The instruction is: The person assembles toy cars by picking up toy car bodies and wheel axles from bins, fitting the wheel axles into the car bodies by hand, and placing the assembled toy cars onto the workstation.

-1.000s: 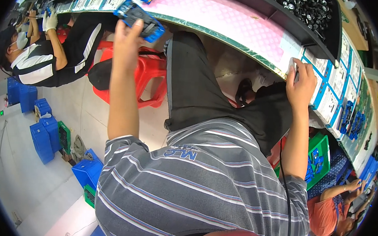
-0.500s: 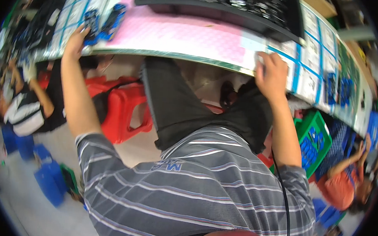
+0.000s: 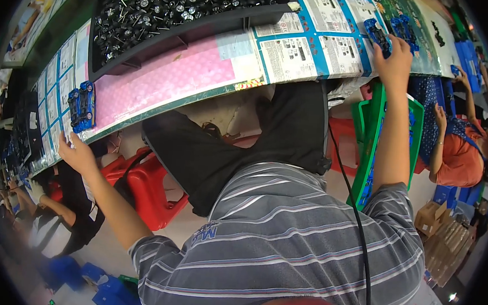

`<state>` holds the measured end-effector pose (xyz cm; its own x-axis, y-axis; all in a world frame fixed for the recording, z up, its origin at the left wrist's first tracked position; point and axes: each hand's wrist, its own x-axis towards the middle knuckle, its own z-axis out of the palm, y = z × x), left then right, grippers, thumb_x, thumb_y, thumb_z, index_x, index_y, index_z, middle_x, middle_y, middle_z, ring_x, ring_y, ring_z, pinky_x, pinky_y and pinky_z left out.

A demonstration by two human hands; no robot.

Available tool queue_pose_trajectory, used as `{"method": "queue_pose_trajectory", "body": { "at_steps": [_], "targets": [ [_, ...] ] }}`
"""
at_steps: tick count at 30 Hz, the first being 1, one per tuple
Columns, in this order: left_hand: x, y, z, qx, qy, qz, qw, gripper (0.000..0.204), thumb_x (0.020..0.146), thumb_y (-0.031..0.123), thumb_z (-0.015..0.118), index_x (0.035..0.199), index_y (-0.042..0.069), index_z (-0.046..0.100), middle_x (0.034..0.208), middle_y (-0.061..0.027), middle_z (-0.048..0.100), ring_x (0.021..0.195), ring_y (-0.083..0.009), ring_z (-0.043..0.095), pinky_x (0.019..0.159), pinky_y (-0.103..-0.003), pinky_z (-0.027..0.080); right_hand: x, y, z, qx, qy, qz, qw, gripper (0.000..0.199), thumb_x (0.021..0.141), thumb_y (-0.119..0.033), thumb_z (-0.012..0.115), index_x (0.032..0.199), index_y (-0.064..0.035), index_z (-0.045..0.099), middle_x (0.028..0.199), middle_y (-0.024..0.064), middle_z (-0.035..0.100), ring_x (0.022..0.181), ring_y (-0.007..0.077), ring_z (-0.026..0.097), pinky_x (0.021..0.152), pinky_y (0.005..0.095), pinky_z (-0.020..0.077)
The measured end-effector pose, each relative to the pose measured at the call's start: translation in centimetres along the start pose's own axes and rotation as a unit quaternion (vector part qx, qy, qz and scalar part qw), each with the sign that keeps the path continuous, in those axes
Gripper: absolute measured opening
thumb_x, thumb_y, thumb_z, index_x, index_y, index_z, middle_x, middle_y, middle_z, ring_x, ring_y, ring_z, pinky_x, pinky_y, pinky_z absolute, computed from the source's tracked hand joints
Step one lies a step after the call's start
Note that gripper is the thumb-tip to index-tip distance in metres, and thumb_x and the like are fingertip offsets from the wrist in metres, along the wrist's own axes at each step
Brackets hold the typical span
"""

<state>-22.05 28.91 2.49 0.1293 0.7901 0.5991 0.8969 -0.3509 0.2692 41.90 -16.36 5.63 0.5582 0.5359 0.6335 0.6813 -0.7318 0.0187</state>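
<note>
A workroom spreads around a long tabletop [image 3: 203, 96], with a red stool [image 3: 150, 204] on the floor in front of it. A black tray [image 3: 218, 28] stands on the tabletop, heaped with small black wheels [image 3: 163, 5], some bearing silvery hubs and pins. Directly in front of the tray lies a pink sheet [image 3: 165, 72]; to its right, white printed sheets [image 3: 289, 57] with blue borders cover the surface.

Just beside the tray's left near corner, one blue toy car [image 3: 83, 106] lies near the tabletop's front edge. The left grip [image 3: 76, 152] is at that car's near end, fingers spread and released, clasping nothing.

Well to the right of the tray, the right grip [image 3: 394, 58] has its fingers at the near end of a blue car body [image 3: 376, 37]; whether they are clenched on it, I cannot tell. A second blue car body [image 3: 404, 31] lies next to it, farther from the tray.

Below, right of the tray, a green crate [image 3: 362, 118] holds blue pieces, and beyond it is a co-worker [image 3: 460, 160] in an orange top.
</note>
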Motion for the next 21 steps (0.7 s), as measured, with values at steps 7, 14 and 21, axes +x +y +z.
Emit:
{"method": "queue_pose_trajectory", "body": {
  "at_steps": [7, 14, 21],
  "targets": [
    [-15.6, 22.0, -2.3, -0.463, -0.228, -0.133, 0.846, 0.016, 0.096, 0.015, 0.063, 0.104, 0.003, 0.068, 0.099, -0.0068, 0.065, 0.096, -0.0158, 0.06, 0.086, -0.029, 0.048, -2.1, -1.2, -1.3, 0.21, -0.186, 0.155, 0.947, 0.061, 0.078, -0.036, 0.08, 0.12, 0.0053, 0.063, 0.112, 0.023, 0.069, 0.103, 0.0317, 0.068, 0.091, 0.0377, 0.0508],
    [-20.4, 33.3, -2.8, -0.788, -0.427, -0.199, 0.396, 0.054, 0.091, 0.022, 0.069, 0.134, 0.005, 0.041, 0.116, -0.0136, 0.061, 0.08, -0.0139, 0.06, 0.06, -0.025, 0.049, -5.4, -17.8, -10.9, 0.527, -0.236, -0.139, 0.805, 0.052, 0.066, -0.029, 0.09, 0.105, -0.0028, 0.067, 0.096, 0.0142, 0.068, 0.09, 0.0298, 0.068, 0.08, 0.0382, 0.0543],
    [-18.4, 31.8, -2.9, -0.739, -0.458, -0.177, 0.462, 0.047, 0.086, 0.019, 0.067, 0.126, 0.009, 0.045, 0.117, -0.0176, 0.06, 0.086, -0.0173, 0.063, 0.055, -0.025, 0.048, 10.1, -20.8, -2.2, 0.332, -0.077, -0.258, 0.904, 0.022, 0.082, -0.012, 0.073, 0.103, -0.0047, 0.07, 0.095, 0.0149, 0.069, 0.085, 0.0338, 0.068, 0.076, 0.0407, 0.0543]
  ]
}}
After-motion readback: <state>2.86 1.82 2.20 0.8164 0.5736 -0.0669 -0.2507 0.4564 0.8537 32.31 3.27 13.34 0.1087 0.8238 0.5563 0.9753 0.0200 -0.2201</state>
